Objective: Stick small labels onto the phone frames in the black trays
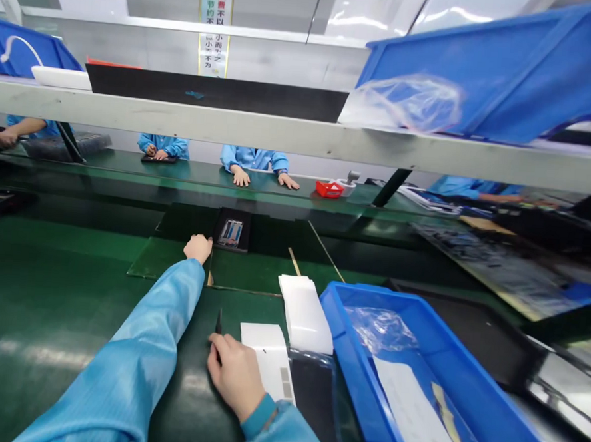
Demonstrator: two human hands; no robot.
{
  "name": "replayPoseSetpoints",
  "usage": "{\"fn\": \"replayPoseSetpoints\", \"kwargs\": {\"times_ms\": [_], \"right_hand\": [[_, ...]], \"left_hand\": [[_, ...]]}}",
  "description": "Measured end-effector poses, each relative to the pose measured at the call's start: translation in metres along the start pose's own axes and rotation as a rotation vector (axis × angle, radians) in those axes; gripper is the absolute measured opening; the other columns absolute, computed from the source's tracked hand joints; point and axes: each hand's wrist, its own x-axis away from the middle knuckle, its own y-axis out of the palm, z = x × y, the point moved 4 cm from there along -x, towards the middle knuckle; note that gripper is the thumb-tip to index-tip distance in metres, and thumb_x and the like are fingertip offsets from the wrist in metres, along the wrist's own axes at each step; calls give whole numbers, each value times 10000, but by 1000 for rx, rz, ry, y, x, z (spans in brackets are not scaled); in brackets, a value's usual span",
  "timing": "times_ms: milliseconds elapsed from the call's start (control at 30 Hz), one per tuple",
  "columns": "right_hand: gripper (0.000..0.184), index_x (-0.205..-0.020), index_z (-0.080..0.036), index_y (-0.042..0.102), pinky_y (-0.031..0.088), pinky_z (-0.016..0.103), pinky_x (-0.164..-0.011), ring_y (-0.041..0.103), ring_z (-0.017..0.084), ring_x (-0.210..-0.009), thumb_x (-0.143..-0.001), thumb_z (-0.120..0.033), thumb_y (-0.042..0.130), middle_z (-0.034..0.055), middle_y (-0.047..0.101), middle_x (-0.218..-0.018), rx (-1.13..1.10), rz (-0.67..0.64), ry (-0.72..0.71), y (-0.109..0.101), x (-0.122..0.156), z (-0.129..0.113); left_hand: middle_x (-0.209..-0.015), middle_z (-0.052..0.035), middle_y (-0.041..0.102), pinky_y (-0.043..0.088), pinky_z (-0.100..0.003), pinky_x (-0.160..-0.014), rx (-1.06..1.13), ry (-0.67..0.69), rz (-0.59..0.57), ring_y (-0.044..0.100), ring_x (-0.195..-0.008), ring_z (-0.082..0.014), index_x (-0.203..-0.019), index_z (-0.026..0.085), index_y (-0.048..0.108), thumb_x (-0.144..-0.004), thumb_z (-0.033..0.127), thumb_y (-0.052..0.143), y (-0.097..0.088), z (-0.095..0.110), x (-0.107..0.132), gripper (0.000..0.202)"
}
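Note:
Stretched far forward, my left hand (pixel 198 248) is closed beside the left edge of a black tray (pixel 245 239). Its fingertips are hidden, so I cannot make out whether it grips the tray or something else. In the tray lies a small device part (pixel 231 232) with blue and silver strips. My right hand (pixel 239 372) is closer to me, closed around dark pointed tweezers (pixel 218 322) whose tip points away. Just right of this hand lie a white label sheet (pixel 266 354), a stack of white paper strips (pixel 308 315) and a dark flat pouch (pixel 316 396).
A blue bin (pixel 351 374) with plastic film and paper stands at right. Beyond it is a black tray (pixel 469 325). A shelf beam (pixel 261 127) crosses above, carrying blue bins (pixel 495 73). Co-workers' hands (pixel 240 176) and a red box (pixel 329 190) are across the bench.

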Motion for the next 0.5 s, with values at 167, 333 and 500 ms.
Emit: {"fn": "replayPoseSetpoints", "kwargs": {"times_ms": [167,333,500], "right_hand": [[226,-1055,-212,661,416,275,-582,678,195,-681,-877,-131,547,24,689,-784,25,23,-77,0,0,-5],[308,-1176,-206,609,448,286,-635,680,198,-727,-890,-117,538,30,714,-848,-53,47,-157,-1,3,-8],[209,-1084,-203,629,476,287,-635,670,190,-700,-907,-120,552,26,709,-808,-67,132,-274,-2,0,-10]], "left_hand": [[-1211,-110,602,534,-450,-935,92,-83,-19,608,-1080,-235,-1210,129,595,-961,373,613,13,7,-13,349],[-1213,-115,596,547,-432,-911,263,-75,-33,612,-1065,-231,-1230,126,581,-962,369,612,3,-4,-20,362],[-1154,-97,612,582,-365,-808,498,-54,-112,637,-955,-192,-1226,131,576,-975,361,597,-25,-31,-17,342]]}}
